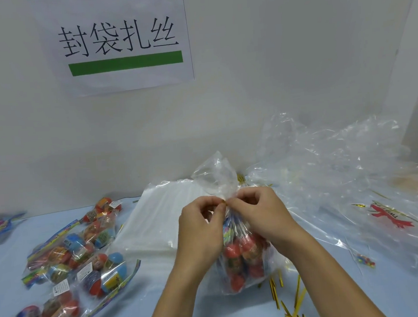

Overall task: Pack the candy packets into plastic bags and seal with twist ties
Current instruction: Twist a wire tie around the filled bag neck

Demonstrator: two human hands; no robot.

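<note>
— Where was the bag (240,253)?

— Low in the centre of the frame, standing on the blue table (15,251), with candy packets (242,250) visible inside. Its neck was gathered, and the loose top fanned out above.

— And the hands?

— Close together at that neck. The left hand (201,231) and the right hand (260,217) each had fingers curled in, pinching a gold tie (224,202) at the gathered plastic. Only a small gold bit showed between the fingertips.

— What lay around it?

— More packets (68,264) were spread at the lower left. A flat stack of bags (155,217) sat just behind the left hand. Crumpled clear plastic (341,170) filled the right side, with red print near its lower edge. Loose gold ties (294,299) were scattered at the bottom, right of centre.

— Anything on the wall?

— A paper sign (121,40) at the upper left, with black characters above a green bar.
</note>
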